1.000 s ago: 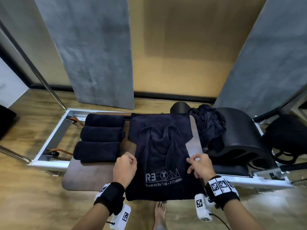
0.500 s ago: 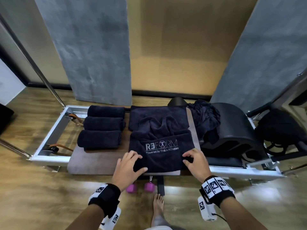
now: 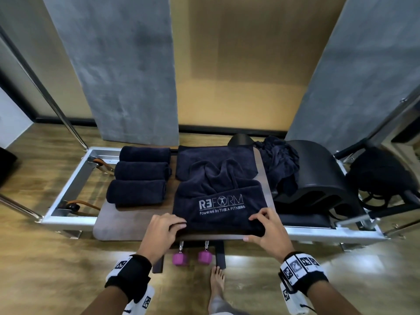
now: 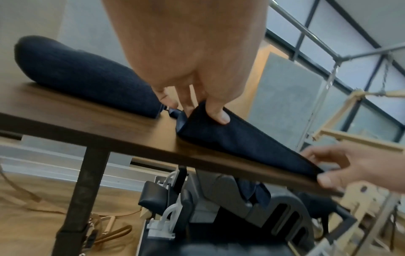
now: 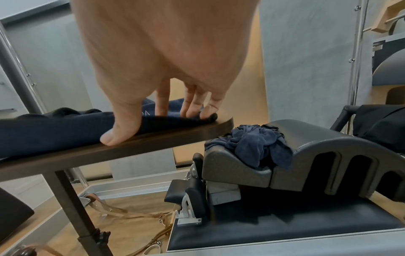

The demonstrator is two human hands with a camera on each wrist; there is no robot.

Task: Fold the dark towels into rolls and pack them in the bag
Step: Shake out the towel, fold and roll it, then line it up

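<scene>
**Inspector:** Towel (image 3: pixel 218 201) is lying at centre frame on the brown table (image 3: pixel 127 226), logo side up, with its near fold sitting right at the table's lower edge. Your left hand (image 3: pixel 162 230) is pinching the fold's left corner, thumb on top and fingers curled under. Your right hand (image 3: pixel 268 230) is clamping the right corner, fingers on top and thumb pressing at the table edge.

**Operator:** Where is the risk?

**Inspector:** You are working at the very lip. If you are pulling toward yourself while starting the roll, the fold is likely slipping off toward the pink dumbbells (image 3: pixel 192 258) at lower centre. The cloth above the logo is bunching into ridges; rolling over them is probably giving you a lumpy, skewed roll, unlike the three finished rolls (image 3: pixel 141 176) at centre left.

**Operator:** And packing?

**Inspector:** The black bag (image 3: pixel 384 178) is sitting at the right edge, well apart from the table. More loose towels (image 3: pixel 279 167) are waiting beside it.
</scene>
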